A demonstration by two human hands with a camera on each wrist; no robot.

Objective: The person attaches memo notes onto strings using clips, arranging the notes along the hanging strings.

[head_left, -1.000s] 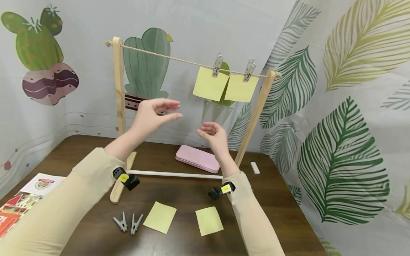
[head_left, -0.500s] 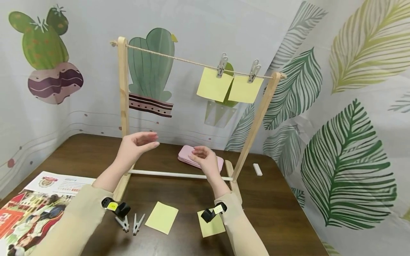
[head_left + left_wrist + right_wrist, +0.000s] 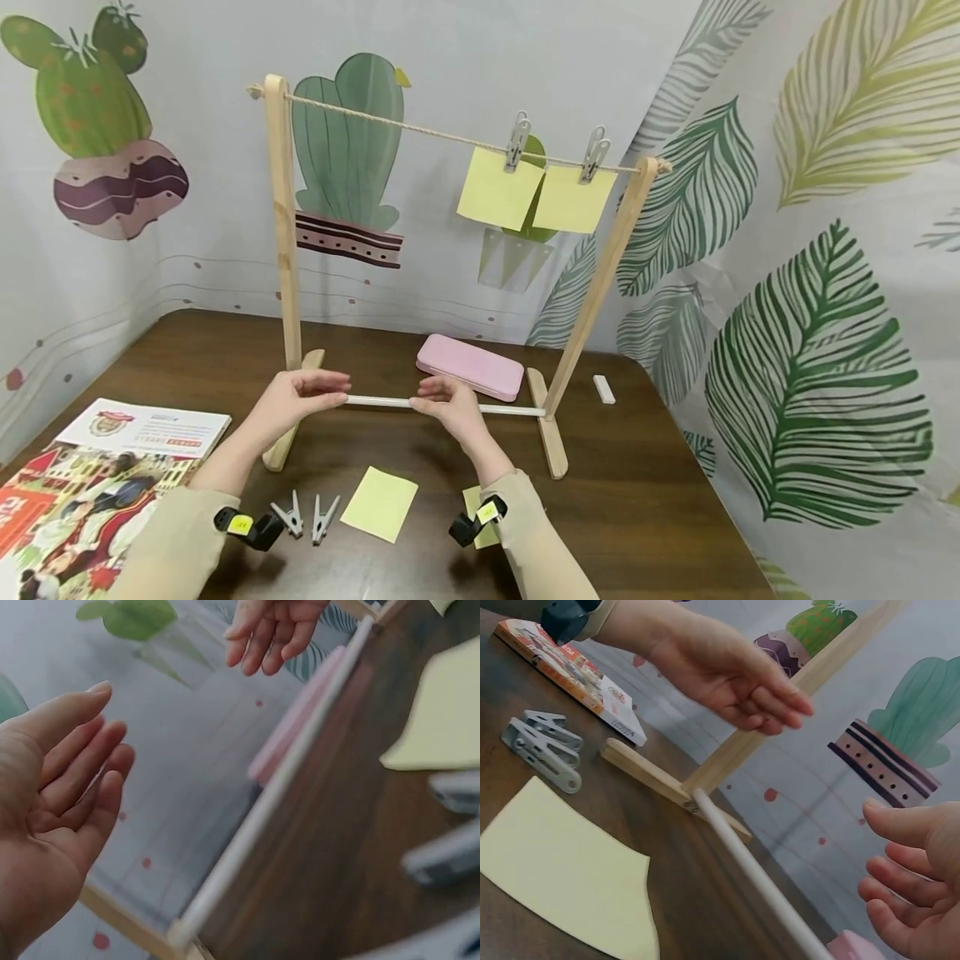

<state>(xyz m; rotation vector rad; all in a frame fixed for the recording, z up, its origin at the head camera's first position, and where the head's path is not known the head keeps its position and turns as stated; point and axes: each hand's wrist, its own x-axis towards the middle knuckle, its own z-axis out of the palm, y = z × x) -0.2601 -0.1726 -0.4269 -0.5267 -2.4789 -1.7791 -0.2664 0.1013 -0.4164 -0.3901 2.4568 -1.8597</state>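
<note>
Both hands hover over the table with nothing in them, fingers loosely bent. In the head view my left hand overlaps the left end of the white rod, and my right hand overlaps its middle. Below them lie a yellow sticky note and a second note, partly hidden by the right wrist camera. Two grey clothespins lie left of the first note. Higher up, two yellow notes hang from a rope, each held by a grey clothespin.
A wooden frame with upright posts carries the rope and stands on feet. Behind the rod lies a pink case. A small white block is at the right, a magazine at the left. A patterned cloth hangs behind.
Both hands have come down from in front of the hanging notes to the height of the rod, shifting leftward. The notes and clothespins stay where they were.
</note>
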